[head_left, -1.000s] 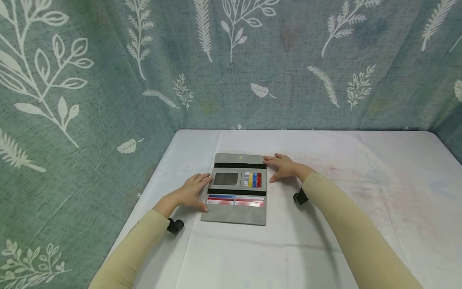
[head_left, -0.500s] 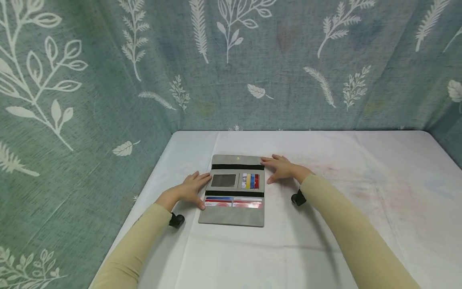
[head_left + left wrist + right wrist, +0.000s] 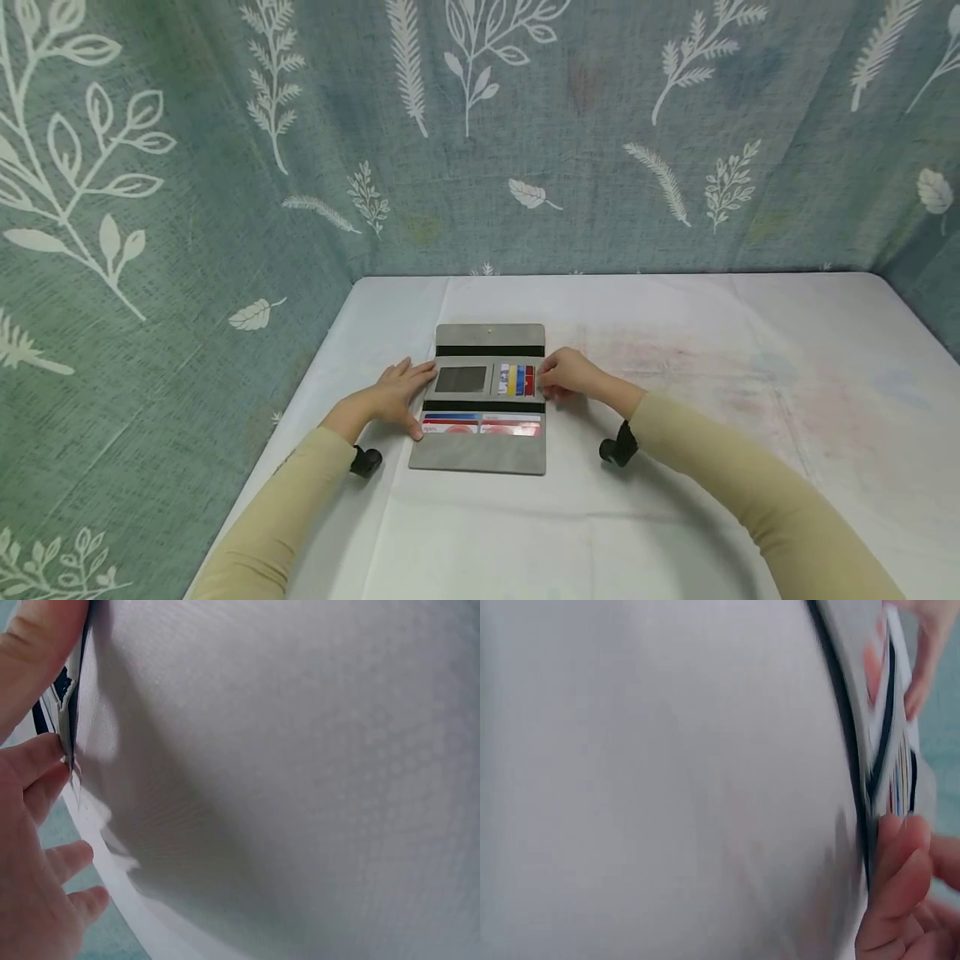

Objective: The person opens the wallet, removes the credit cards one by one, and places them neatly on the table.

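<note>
A grey trifold wallet (image 3: pixel 480 454) lies unfolded on the white-covered table. Its middle panel has a dark mesh window (image 3: pixel 461 379) and a row of small colourful cards (image 3: pixel 517 380) in slots. Larger red-and-white cards (image 3: pixel 510 427) sit in the lower pockets. My left hand (image 3: pixel 390 398) rests at the wallet's left edge, fingers spread and thumb lower down. In the left wrist view, its fingertips (image 3: pixel 51 748) touch that edge. My right hand (image 3: pixel 573 375) pinches the right edge beside the small cards, fingers curled. The right wrist view shows its thumb and fingers (image 3: pixel 904 874) together there.
A white cloth (image 3: pixel 675 467) with faint reddish stains covers the table. Behind and to the left hangs a green-blue curtain (image 3: pixel 450 208) with white leaf prints. Each wrist wears a small black camera (image 3: pixel 618 448).
My right hand has come down from the wallet's upper right corner to the edge beside the small cards, and its fingers have curled in. My left hand stays at the left edge.
</note>
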`<state>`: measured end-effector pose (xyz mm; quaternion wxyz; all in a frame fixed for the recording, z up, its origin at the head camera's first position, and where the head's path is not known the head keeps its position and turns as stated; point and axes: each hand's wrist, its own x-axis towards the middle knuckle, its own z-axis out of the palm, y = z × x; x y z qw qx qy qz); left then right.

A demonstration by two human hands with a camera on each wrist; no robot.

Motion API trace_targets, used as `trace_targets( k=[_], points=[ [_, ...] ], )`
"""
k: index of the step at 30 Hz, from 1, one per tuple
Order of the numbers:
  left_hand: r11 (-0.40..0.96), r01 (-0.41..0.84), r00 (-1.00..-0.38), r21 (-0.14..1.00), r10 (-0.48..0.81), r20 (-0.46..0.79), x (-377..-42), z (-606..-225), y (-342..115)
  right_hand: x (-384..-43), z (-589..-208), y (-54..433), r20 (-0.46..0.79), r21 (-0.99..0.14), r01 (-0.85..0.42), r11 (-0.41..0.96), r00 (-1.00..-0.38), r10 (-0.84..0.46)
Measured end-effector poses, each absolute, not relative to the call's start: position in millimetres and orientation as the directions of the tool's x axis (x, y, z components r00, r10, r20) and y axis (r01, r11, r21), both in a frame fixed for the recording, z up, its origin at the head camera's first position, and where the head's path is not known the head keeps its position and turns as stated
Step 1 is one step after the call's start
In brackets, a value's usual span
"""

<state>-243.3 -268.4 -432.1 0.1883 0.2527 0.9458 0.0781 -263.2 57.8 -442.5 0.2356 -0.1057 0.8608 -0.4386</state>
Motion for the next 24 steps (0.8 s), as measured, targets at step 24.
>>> trace_targets(
  k=[24],
  points=[
    [0.852,0.445,-0.795,0.277,0.518,-0.316,-244.1,-432.2,-267.3,-253.6,-452.1,38.2,-0.61,-0.792,0.594,0.139,-0.758,-0.231]
  ],
)
